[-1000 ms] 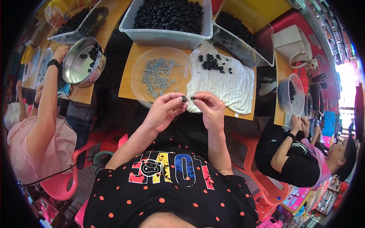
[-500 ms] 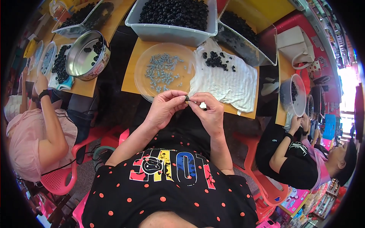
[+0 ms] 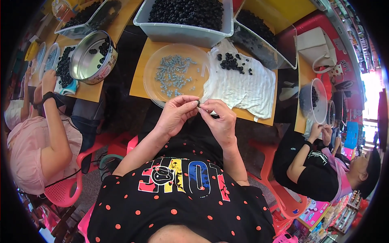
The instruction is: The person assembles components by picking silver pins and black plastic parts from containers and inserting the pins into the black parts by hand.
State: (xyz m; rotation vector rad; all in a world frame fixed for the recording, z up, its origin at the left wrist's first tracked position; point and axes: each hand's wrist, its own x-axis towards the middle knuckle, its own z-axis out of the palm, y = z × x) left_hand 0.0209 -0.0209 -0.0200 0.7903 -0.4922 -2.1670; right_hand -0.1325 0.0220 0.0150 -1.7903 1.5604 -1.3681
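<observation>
1. The left hand (image 3: 176, 115) and the right hand (image 3: 219, 121) are meeting fingertip to fingertip just in front of the person's chest, at the near edge of the orange board (image 3: 139, 77).
2. Both hands are closing in a pinch on one small dark ring (image 3: 198, 104), which is sitting between the thumbs and forefingers; whether anything else is being held with it cannot be told.
3. A clear round dish (image 3: 152, 87) is lying on the board just beyond the hands, holding a scatter of small pale metal pieces (image 3: 174, 75).
4. A white cloth (image 3: 243, 91) is lying to the right of the dish, touching its rim, with a small heap of black rings (image 3: 231, 62) resting at its far end.
5. A grey tub (image 3: 182, 36) full of the same black rings is standing beyond the dish and cloth.
6. A round metal tin (image 3: 87, 60) is tilting on the neighbouring board to the left, near a co-worker in a pink top (image 3: 28, 146).
7. Another co-worker in a black top (image 3: 320, 178) is sitting to the right, hands working beside a clear bowl (image 3: 320, 101).
</observation>
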